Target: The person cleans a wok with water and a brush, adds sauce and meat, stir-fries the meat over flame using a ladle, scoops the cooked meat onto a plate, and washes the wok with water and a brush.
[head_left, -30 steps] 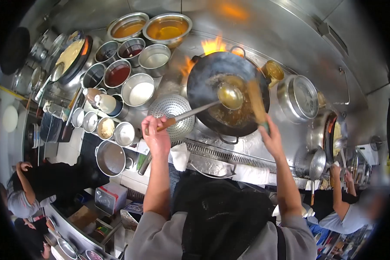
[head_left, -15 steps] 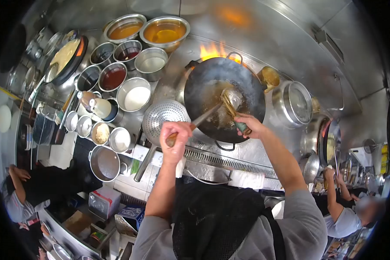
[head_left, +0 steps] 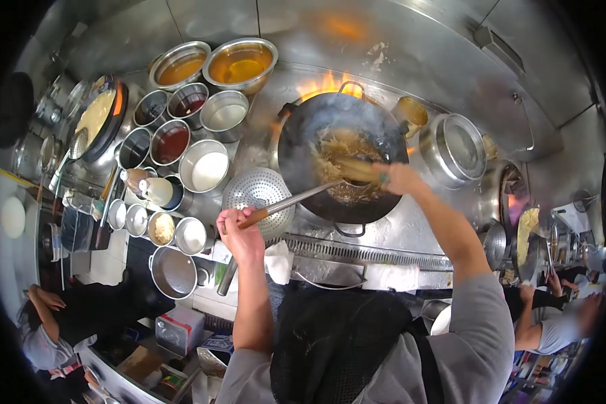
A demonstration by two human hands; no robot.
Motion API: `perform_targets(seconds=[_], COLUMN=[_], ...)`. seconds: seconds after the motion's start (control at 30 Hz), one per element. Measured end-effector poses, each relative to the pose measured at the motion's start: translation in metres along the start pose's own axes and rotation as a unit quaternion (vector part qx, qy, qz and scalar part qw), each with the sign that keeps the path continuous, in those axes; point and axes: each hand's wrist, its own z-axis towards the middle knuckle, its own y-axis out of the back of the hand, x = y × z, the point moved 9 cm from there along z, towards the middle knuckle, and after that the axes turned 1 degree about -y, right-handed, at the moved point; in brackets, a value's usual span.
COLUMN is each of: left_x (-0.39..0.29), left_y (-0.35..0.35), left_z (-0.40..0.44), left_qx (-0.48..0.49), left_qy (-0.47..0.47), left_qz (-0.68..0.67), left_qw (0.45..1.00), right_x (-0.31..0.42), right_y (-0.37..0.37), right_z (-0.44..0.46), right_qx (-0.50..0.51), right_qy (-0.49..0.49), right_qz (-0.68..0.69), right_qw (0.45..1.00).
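Note:
My left hand (head_left: 241, 236) is closed around the wooden handle of a long metal ladle (head_left: 295, 199), whose far end reaches into a black wok (head_left: 301, 124). My right hand (head_left: 402, 179) grips a bamboo wok brush (head_left: 358, 168), blurred by motion and tilted sideways over the wok's middle. Bristles hide most of the ladle's bowl. Brownish liquid splashes inside the wok and steam rises from it. Left of the wok lies a perforated strainer (head_left: 259, 195), its handle passing under my left hand.
Flames (head_left: 330, 83) rise behind the wok. Metal pots of sauces and powders (head_left: 205, 168) crowd the left, with two bowls of amber liquid (head_left: 241, 64) behind. A lidded steel pot (head_left: 454, 153) stands right. Another person (head_left: 552, 323) cooks at far right; one with folded arms (head_left: 44, 310) stands left.
My right hand has moved up and swung the brush from a steep angle to nearly sideways. My left hand has shifted left with the ladle handle. Liquid in the wok is more stirred up.

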Motion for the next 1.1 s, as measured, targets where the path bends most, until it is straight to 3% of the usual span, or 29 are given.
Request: perform_targets(seconds=[0.03, 0.07, 0.13, 0.17, 0.2, 0.27, 0.3, 0.37, 0.4, 0.47, 0.5, 0.53, 0.57, 0.6, 0.67, 0.7, 0.73, 0.77, 0.8, 0.83, 0.9, 0.93, 1.0, 1.03, 1.1], left_x=[0.001, 0.004, 0.006, 0.004, 0.005, 0.0, -0.005, -0.012, -0.008, 0.005, 0.012, 0.014, 0.015, 0.014, 0.006, 0.003, 0.002, 0.004, 0.006, 0.008, 0.008, 0.008, 0.008, 0.009, 0.005], left_y=[0.002, 0.002, -0.001, -0.004, -0.007, -0.022, -0.031, -0.074, -0.078, -0.111, -0.116, -0.113, -0.104, -0.097, -0.079, -0.071, -0.064, -0.06, -0.05, -0.04, -0.031, -0.025, -0.025, -0.027, -0.043], left_z=[-0.001, -0.001, 0.001, 0.006, 0.009, 0.014, 0.012, -0.001, -0.006, -0.03, -0.036, -0.033, -0.026, -0.018, -0.003, 0.001, 0.004, 0.002, 0.001, 0.001, 0.002, 0.001, 0.0, -0.001, -0.012], left_qx=[-0.022, -0.044, -0.043, -0.038, -0.038, -0.011, -0.011, 0.099, 0.098, 0.231, 0.256, 0.259, 0.232, 0.205, 0.178, 0.157, 0.136, 0.137, 0.098, 0.059, 0.041, 0.022, 0.019, 0.017, 0.044], left_qy=[0.009, 0.015, -0.007, -0.028, -0.028, -0.046, -0.045, -0.032, -0.032, -0.067, -0.087, -0.085, -0.071, -0.056, -0.034, -0.03, -0.026, -0.026, -0.031, -0.036, -0.036, -0.037, -0.029, -0.023, -0.022], left_qz=[0.006, 0.007, 0.008, 0.01, 0.009, 0.007, 0.007, 0.044, 0.044, 0.14, 0.179, 0.179, 0.131, 0.083, 0.068, 0.053, 0.038, 0.039, 0.033, 0.025, 0.02, 0.016, 0.014, 0.009, 0.038], left_qw=[1.0, 0.999, 0.999, 0.999, 0.999, 0.999, 0.999, 0.994, 0.994, 0.961, 0.946, 0.945, 0.961, 0.974, 0.981, 0.986, 0.99, 0.989, 0.994, 0.997, 0.998, 0.999, 0.999, 1.0, 0.998], right_x=[-0.012, -0.012, -0.023, -0.018, -0.015, 0.015, 0.031, 0.022, 0.014, 0.017, 0.03, 0.04, 0.042, 0.035, 0.033, 0.01, 0.004, -0.009, -0.01, -0.005, -0.007, -0.006, 0.02, 0.027, 0.011], right_y=[0.019, 0.02, 0.052, 0.055, 0.046, 0.03, 0.017, 0.006, -0.002, -0.001, 0.003, -0.001, -0.036, -0.033, -0.02, -0.01, -0.006, 0.015, 0.038, 0.037, 0.047, 0.039, 0.021, 0.003, -0.006], right_z=[0.002, 0.005, -0.016, -0.023, -0.026, -0.022, -0.02, -0.015, -0.01, 0.0, -0.006, -0.011, 0.004, -0.001, -0.012, -0.006, -0.003, -0.001, -0.008, -0.01, -0.025, -0.027, -0.015, -0.005, -0.005], right_qx=[-0.081, -0.082, -0.255, -0.289, -0.29, -0.263, -0.132, -0.108, -0.084, -0.134, -0.063, 0.009, 0.1, 0.096, 0.099, 0.023, 0.022, -0.085, -0.188, -0.187, -0.298, -0.295, -0.221, -0.13, -0.114], right_qy=[-0.04, -0.038, -0.17, -0.172, -0.172, -0.025, 0.001, -0.048, -0.094, -0.087, -0.111, -0.132, -0.116, -0.118, -0.066, -0.079, -0.079, -0.098, -0.116, -0.117, -0.173, -0.174, -0.033, 0.0, -0.058], right_qz=[-0.017, -0.019, 0.116, 0.171, 0.17, 0.117, 0.048, 0.015, -0.022, -0.057, 0.147, 0.342, 0.589, 0.59, 0.556, 0.37, 0.371, 0.229, 0.081, 0.082, 0.17, 0.172, 0.123, 0.035, 0.028], right_qw=[0.996, 0.996, 0.945, 0.926, 0.926, 0.957, 0.99, 0.993, 0.992, 0.986, 0.981, 0.93, 0.793, 0.793, 0.823, 0.925, 0.925, 0.965, 0.972, 0.972, 0.923, 0.924, 0.967, 0.991, 0.991])
